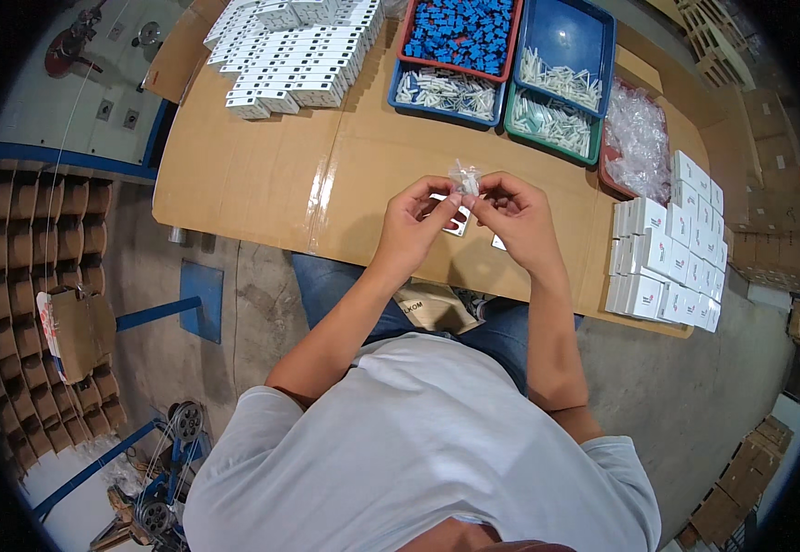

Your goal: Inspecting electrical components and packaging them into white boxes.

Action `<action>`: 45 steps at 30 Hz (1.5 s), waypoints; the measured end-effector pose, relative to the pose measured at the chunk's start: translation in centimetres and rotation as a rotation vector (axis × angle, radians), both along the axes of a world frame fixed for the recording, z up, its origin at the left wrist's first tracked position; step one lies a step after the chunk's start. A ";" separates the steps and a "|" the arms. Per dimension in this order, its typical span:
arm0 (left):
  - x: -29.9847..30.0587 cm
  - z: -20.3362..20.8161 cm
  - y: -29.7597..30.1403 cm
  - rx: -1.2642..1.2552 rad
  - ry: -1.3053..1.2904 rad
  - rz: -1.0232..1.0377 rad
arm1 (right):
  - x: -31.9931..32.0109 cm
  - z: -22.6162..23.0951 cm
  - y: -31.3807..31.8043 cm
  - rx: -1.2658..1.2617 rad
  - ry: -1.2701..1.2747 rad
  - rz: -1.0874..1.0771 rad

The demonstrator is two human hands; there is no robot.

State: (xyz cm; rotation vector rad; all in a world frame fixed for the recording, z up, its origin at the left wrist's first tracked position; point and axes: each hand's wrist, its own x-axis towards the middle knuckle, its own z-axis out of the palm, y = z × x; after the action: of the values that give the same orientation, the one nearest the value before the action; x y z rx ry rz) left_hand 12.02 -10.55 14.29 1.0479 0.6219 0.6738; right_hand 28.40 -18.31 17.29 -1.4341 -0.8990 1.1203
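Note:
Over the near part of the cardboard-covered table (pixel 271 184), both my hands pinch a small clear plastic bag (pixel 464 176) with whitish small parts inside. My left hand (pixel 411 225) is closed on its left side, thumb and fingers together. From the right, my right hand (pixel 521 223) grips the bag near its lower end, fingertips close to the left ones. Beneath the hands lies a flat white piece with dark openings (pixel 456 224), partly covered by my left hand. Another white piece (pixel 498 242) shows only in part beside my right hand.
Stacked white boxes stand at the far left (pixel 294 64) and right (pixel 671 258). At the back are a red tray of blue parts (pixel 460 37), trays of white plugs (pixel 446 92) and a tray of clear bags (pixel 637 138). Cardboard dividers (pixel 36 294) stand left.

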 end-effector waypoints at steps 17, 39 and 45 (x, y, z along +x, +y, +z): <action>-0.2 -0.1 -0.3 -0.014 -0.039 0.013 | -0.4 0.9 -0.1 0.090 0.150 0.018; -0.6 0.5 -0.4 -0.015 -0.008 -0.058 | 0.6 0.5 0.1 0.059 0.175 -0.034; -0.3 0.0 -0.5 -0.068 0.028 0.029 | 0.3 0.5 0.1 0.018 0.136 -0.008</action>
State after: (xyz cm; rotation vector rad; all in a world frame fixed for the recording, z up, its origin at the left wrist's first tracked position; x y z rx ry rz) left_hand 11.71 -11.09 14.25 0.9875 0.6809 0.6602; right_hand 28.66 -18.19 17.77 -1.3286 -0.8048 1.1865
